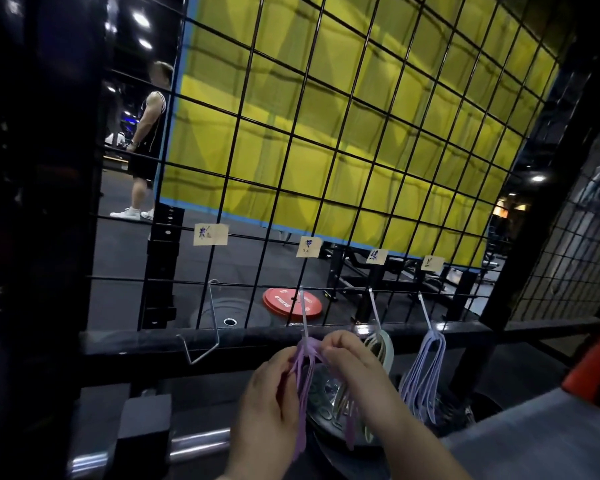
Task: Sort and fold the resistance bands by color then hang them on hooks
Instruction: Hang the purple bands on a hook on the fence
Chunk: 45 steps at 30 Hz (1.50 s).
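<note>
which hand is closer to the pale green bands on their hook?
Right. The right hand sits just left of the pale green bands, pinching the purple bands; the left hand is farther left, beyond the purple ones.

left hand [269,396] bare | right hand [355,370] bare | forearms [416,441] bare, both hands ringless

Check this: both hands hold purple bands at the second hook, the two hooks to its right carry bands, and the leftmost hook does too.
One mistake: the leftmost hook is bare, as the head view shows. The rest stands: left hand and right hand hold the purple bands at the second hook; pale bands and lavender bands hang to its right.
</note>
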Each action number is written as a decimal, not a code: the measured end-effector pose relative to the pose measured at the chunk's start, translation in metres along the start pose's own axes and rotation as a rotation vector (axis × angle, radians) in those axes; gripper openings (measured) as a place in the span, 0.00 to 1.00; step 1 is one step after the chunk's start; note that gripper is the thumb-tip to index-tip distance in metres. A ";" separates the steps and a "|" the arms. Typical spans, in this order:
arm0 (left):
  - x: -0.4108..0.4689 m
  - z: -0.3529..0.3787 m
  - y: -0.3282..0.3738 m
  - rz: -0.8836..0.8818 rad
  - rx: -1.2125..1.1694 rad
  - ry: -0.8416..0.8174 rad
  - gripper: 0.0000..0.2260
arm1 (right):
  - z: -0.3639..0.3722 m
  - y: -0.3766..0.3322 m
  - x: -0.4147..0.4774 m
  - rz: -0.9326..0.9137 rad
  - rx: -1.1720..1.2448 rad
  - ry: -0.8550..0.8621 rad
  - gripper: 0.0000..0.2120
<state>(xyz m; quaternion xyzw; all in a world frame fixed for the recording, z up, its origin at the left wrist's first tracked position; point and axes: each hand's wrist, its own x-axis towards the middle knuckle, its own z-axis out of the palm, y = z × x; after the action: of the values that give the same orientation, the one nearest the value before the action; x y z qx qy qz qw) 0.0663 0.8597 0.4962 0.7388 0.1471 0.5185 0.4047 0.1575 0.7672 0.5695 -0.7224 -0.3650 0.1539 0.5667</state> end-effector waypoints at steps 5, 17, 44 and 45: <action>-0.001 0.000 -0.001 0.002 0.018 -0.032 0.16 | 0.006 0.012 0.003 0.057 -0.083 0.088 0.09; 0.009 -0.001 0.006 -0.006 -0.014 -0.117 0.20 | 0.019 0.019 0.001 0.176 0.052 0.075 0.14; 0.024 -0.003 0.026 -0.323 -0.415 -0.071 0.11 | 0.021 0.024 0.002 0.204 0.258 -0.024 0.14; 0.024 -0.002 0.027 -0.326 -0.423 -0.065 0.11 | 0.022 0.024 0.001 0.195 0.234 -0.030 0.13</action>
<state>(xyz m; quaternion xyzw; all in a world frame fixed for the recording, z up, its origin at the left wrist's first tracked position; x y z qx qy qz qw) 0.0689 0.8594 0.5322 0.6204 0.1395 0.4417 0.6329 0.1533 0.7813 0.5406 -0.6809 -0.2813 0.2605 0.6240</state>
